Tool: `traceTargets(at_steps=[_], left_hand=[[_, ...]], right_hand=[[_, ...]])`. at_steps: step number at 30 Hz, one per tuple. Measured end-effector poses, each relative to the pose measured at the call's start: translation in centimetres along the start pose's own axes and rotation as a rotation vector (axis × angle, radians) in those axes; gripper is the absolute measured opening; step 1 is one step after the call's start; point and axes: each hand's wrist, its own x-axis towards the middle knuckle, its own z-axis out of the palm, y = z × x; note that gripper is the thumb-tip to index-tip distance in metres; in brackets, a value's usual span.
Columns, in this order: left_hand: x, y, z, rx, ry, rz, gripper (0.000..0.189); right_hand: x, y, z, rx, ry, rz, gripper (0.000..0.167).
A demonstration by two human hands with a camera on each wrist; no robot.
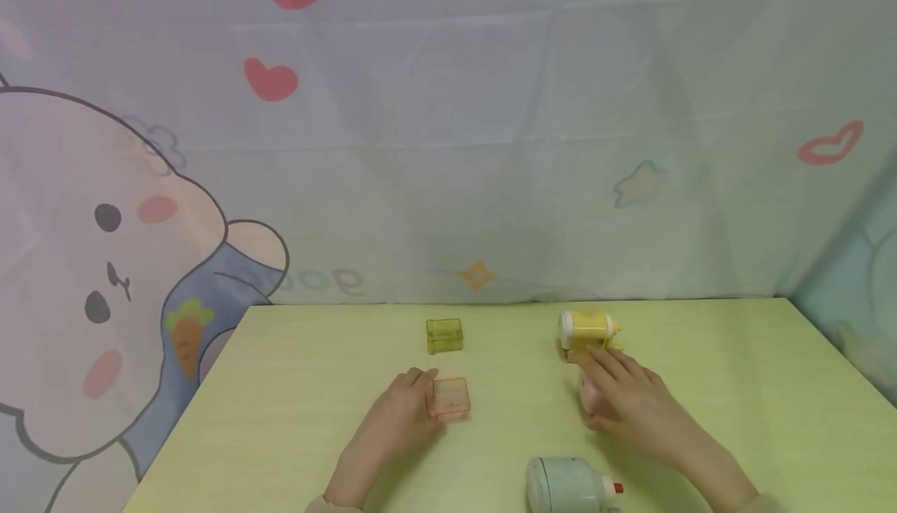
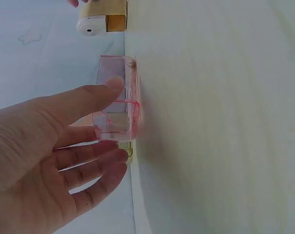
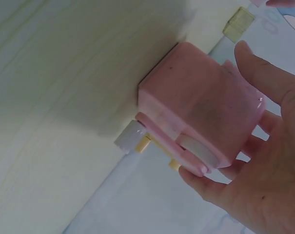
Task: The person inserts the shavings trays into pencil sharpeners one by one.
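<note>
A clear pink plastic box [image 1: 451,398], like a sharpener's shavings drawer, is on the left side of the table's middle. My left hand [image 1: 395,417] holds it, thumb [image 2: 101,96] over its near face and the fingers behind and beside it. Farther right, my right hand [image 1: 641,404] grips a pink crank pencil sharpener [image 3: 201,105] that sits on the table. Fingers curve round its far side and the thumb lies along its edge; in the head view the hand covers most of it.
Behind the right hand lies a yellow sharpener [image 1: 589,326] with a white end. A clear yellow-green box [image 1: 444,335] stands beyond the pink box. Near the front edge lies a pale blue sharpener [image 1: 566,485] with a red tip. A printed curtain [image 1: 448,186] hangs behind the table.
</note>
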Motion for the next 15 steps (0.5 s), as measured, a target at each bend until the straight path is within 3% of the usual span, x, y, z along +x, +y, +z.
traceTargets(at_steps=[6,15], left_hand=[[0.2,-0.3,0.0,-0.082,-0.042,0.013,0.067],[0.5,-1.1,0.5,-0.195,-0.096,-0.018,0.062]], right_hand=[[0.1,0.8,0.3,-0.032,0.000,-0.018,0.086],[0.9,1.6,0.6,-0.002,-0.072,0.028,0.081]])
